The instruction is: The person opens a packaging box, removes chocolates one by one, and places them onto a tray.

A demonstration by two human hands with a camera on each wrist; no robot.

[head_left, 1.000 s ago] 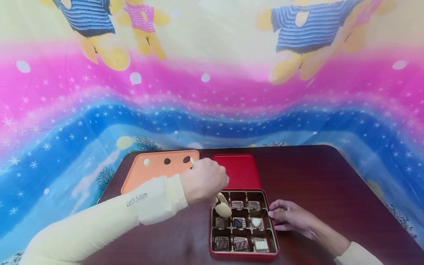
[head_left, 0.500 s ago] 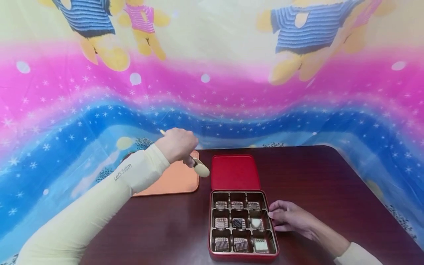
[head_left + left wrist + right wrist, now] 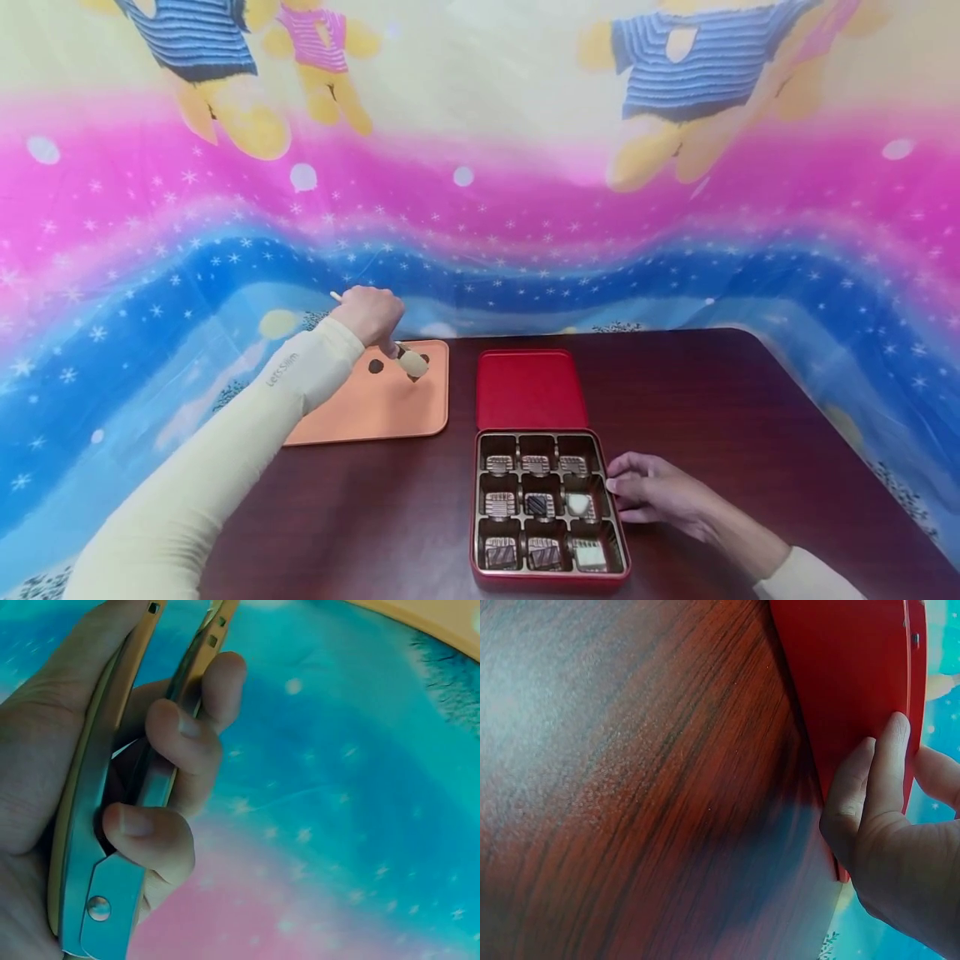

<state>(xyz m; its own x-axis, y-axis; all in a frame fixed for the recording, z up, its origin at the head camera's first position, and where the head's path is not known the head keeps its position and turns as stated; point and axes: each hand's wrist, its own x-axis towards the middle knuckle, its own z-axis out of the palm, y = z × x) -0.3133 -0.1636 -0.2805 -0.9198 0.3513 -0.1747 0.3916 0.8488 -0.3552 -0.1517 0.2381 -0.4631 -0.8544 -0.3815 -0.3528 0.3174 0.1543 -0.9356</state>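
Note:
My left hand (image 3: 367, 317) grips metal tongs (image 3: 112, 757) with rounded pale tips, its fingers curled round both arms in the left wrist view. Over the orange tray (image 3: 360, 421), the tongs' tip has a dark chocolate (image 3: 413, 378) just beneath it; whether the chocolate touches the tray, I cannot tell. My right hand (image 3: 663, 496) holds the right side of the red tin (image 3: 551, 582), fingers along its outer wall in the right wrist view. Inside the tin's divided insert, dark chocolates (image 3: 539, 505) and white ones (image 3: 579, 504) occupy several compartments; the back row and middle-left compartment hold none.
A red lid (image 3: 532, 390) lies directly behind the tin. Another round dark chocolate (image 3: 377, 367) sits on the tray, and one is partly covered by the tongs. The brown table (image 3: 690, 400) ends at a printed cloth backdrop (image 3: 525, 292).
The dark chocolate from the tin's middle-left compartment has been lifted out. My left hand has carried the tongs left and back, from the tin to the tray. My right hand stays put.

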